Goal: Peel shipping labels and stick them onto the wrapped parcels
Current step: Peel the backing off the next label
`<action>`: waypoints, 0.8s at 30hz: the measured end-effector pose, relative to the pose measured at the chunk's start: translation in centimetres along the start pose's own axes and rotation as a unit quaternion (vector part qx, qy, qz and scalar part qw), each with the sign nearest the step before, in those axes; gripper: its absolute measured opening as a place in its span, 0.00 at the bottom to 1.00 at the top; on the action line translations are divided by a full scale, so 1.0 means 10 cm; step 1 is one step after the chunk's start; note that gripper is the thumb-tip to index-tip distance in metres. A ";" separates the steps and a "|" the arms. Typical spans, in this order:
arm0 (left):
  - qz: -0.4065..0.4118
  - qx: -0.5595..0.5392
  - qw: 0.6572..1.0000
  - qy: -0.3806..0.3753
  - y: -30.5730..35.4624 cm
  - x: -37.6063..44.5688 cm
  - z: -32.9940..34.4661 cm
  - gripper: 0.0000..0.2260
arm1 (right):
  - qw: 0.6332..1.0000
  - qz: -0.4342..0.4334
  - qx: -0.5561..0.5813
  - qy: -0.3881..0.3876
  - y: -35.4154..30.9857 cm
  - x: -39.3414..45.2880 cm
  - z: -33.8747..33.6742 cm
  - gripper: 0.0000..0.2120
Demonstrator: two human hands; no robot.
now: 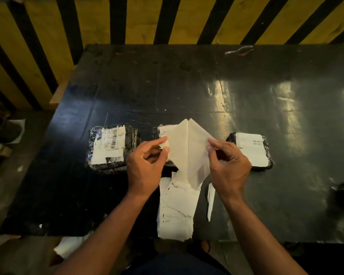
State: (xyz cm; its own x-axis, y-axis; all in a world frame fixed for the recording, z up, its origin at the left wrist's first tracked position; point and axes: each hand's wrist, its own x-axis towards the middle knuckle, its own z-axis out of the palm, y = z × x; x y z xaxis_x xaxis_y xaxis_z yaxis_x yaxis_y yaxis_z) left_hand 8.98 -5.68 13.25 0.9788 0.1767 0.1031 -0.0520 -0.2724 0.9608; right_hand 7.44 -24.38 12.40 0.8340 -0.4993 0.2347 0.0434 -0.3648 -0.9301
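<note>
Both hands are up over the middle of the desk, sharing one sheet. The left hand pinches the left corner of the label sheet between thumb and forefinger; the right hand pinches its right edge the same way. The sheet is creased down the centre, pale side up, tented above the desk. Directly beneath it sits the middle parcel, mostly hidden, with a white label showing at its far left corner. To the left lies the left parcel, black wrap, with a barcode label on it. To the right, the right parcel also wears a white label. Nearer the person, a loose stack of label sheets overhangs the desk's near edge, with a thin white strip just beside it.
</note>
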 end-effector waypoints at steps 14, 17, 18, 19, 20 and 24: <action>-0.036 0.094 0.994 0.038 -0.55 0.08 -0.27 0.14 | 0.986 -0.001 -0.166 0.025 0.77 0.02 -0.39 0.11; -0.042 0.105 0.993 0.041 -0.62 0.07 -0.29 0.14 | 0.979 0.005 -0.199 0.032 0.93 0.02 -0.51 0.11; -0.038 0.110 0.992 0.040 -0.63 0.06 -0.29 0.14 | 0.978 0.014 -0.204 0.037 0.97 0.02 -0.55 0.11; -0.033 0.116 0.992 0.041 -0.64 0.05 -0.29 0.14 | 0.977 0.022 -0.206 0.040 1.01 0.01 -0.59 0.11; -0.029 0.121 0.991 0.042 -0.64 0.04 -0.28 0.14 | 0.976 0.024 -0.212 0.042 1.05 0.00 -0.63 0.12; -0.029 0.111 0.993 0.030 -0.65 0.01 -0.23 0.14 | 0.970 -0.006 -0.243 0.020 1.17 -0.11 -0.69 0.13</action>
State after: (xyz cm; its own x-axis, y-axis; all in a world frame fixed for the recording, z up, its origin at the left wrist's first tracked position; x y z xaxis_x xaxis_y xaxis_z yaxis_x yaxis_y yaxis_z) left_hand 8.93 -1.74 7.56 0.9649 0.2528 0.0708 0.0557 -0.4606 0.8859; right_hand 3.21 -33.56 3.21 0.8122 -0.5195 0.2656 -0.2187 -0.6931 -0.6868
